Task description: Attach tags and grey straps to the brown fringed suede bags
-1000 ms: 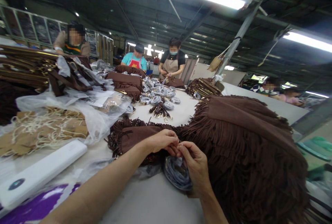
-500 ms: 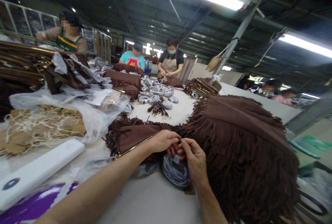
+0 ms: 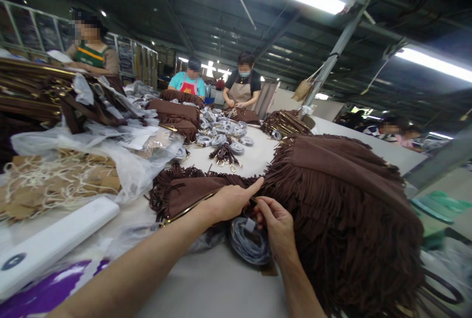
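A brown fringed bag [image 3: 195,191] with a gold zip lies before me on the table. Over its right end is my left hand [image 3: 229,203], index finger stretched to the right and the other fingers curled down on the bag, partly hidden. My right hand [image 3: 276,219] is closed in a pinch beside it, thumb against forefinger, on a small dark bit near the zip's end that I cannot make out. Just below the hands sits a coiled strap in grey-blue wrapping [image 3: 250,242] with a pale tab.
A tall heap of brown fringed bags [image 3: 342,195] rises at the right. Left are a white device [image 3: 55,246], string tags [image 3: 62,183] and plastic bags [image 3: 136,170]. Wrapped coils [image 3: 219,140] and short clasped straps [image 3: 225,156] lie farther back. Several people work beyond.
My left index finger has lifted and straightened to the right; before, those fingers were bent down by the right hand. The right hand is nearly still. A co-worker at the left has lowered an arm.
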The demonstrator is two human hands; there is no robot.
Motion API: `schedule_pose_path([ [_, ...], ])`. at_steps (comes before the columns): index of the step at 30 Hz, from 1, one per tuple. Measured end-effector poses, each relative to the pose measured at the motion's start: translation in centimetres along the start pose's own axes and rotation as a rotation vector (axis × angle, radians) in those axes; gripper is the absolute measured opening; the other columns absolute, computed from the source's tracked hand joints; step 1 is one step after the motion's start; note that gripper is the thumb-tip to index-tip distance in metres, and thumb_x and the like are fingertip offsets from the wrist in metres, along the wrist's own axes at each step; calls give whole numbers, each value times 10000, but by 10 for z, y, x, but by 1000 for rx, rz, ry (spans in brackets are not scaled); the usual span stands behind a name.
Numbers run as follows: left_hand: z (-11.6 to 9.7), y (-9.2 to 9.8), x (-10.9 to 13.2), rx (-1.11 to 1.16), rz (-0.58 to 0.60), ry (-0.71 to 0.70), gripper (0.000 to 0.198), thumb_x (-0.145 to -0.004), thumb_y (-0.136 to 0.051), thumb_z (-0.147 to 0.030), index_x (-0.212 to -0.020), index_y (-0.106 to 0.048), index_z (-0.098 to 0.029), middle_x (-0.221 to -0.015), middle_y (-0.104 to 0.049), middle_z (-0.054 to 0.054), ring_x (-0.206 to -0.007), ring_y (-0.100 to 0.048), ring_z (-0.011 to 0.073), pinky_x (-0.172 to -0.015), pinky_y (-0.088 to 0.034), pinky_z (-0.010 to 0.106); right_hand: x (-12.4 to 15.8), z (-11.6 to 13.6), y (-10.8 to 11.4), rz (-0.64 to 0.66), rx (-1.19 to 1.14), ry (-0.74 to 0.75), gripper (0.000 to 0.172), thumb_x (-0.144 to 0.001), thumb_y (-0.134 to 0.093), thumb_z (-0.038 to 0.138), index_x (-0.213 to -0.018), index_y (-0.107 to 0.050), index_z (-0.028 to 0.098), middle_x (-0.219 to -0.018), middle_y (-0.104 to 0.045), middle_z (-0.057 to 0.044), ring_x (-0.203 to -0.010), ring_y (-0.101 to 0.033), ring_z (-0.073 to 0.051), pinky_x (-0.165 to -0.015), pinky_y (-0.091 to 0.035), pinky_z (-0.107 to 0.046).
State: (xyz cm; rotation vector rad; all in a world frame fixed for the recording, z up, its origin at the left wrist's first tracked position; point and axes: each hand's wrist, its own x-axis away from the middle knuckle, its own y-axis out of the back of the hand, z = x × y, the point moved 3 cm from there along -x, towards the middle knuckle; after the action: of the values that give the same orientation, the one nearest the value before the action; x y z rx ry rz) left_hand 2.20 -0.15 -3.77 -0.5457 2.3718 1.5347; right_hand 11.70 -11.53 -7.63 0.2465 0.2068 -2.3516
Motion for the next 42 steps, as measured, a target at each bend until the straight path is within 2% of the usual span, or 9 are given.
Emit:
schedule_pose_path([
  [12, -12, 0, 6, -300, 106, -170, 734, -839, -461, -100, -1515, -177, -127, -885, -701, 129, -734, -643, 245, -674, -457, 267, 5, 13, -12, 122, 89, 31, 381, -692, -736, 545, -649, -642, 179, -510, -528, 39, -407, -405, -82, -367, -352, -199],
  [20, -13, -4, 6, -282, 73, -140, 783, -794, -501, -71, -1511, -195, -133, -821, -697, 105, -680, -643, 233, -664, -460, 273, 2, 1, -8, 140, 249, 171, 285, -809, -658, 452, -757, -655, 172, -621, -605, 14, -534, -484, -114, -490, -388, -215],
  [24, -10, -4, 1, -76, 55, -34, 635, -785, -511, -76, -1409, -409, -139, -810, -691, 104, -706, -651, 232, -643, -468, 268, 1, 0, -4, 96, 245, 168, 276, -825, -641, 448, -755, -635, 181, -589, -557, 35, -518, -461, -106, -482, -373, -210],
  [27, -4, -5, -2, 318, 65, 86, 293, -797, -480, -111, -1055, -615, -146, -760, -671, 58, -650, -644, 177, -548, -462, 211, -1, -1, -2, 61, 115, 113, 294, -804, -662, 475, -747, -609, 191, -528, -476, 69, -433, -386, -80, -404, -324, -193],
  [30, 2, -8, -4, 602, 48, 231, 117, -787, -481, -162, -824, -591, -146, -661, -613, 4, -514, -587, 119, -430, -415, 165, -3, -3, -1, 65, 27, 100, 283, -788, -695, 460, -749, -605, 194, -537, -476, 73, -442, -402, -71, -407, -344, -173],
  [34, 6, -12, -5, 675, 36, 331, 160, -805, -437, -196, -752, -577, -138, -586, -559, -15, -449, -542, 101, -409, -404, 172, -5, -6, 1, 31, -66, 32, 290, -738, -746, 459, -763, -635, 192, -567, -535, 58, -470, -463, -72, -435, -416, -165],
  [37, 4, -12, -5, 521, 86, 288, 241, -837, -405, -193, -861, -637, -133, -570, -572, -11, -473, -551, 120, -473, -436, 204, -5, -6, 2, -10, -134, -15, 328, -666, -799, 461, -800, -671, 190, -665, -618, 21, -543, -545, -95, -492, -496, -193],
  [39, 2, -9, -5, 349, 79, 233, 341, -843, -416, -167, -1118, -614, -124, -616, -626, 7, -562, -601, 153, -559, -464, 227, -5, -4, 2, -15, -117, 5, 329, -659, -805, 453, -810, -684, 187, -661, -623, 18, -541, -551, -101, -503, -513, -208],
  [42, -2, -7, -3, 50, 68, 179, 658, -820, -465, -121, -1453, -292, -72, -796, -703, 86, -747, -661, 222, -660, -477, 276, -3, -1, 0, 3, -45, 50, 314, -685, -787, 445, -823, -697, 178, -577, -585, 35, -490, -524, -102, -474, -500, -217],
])
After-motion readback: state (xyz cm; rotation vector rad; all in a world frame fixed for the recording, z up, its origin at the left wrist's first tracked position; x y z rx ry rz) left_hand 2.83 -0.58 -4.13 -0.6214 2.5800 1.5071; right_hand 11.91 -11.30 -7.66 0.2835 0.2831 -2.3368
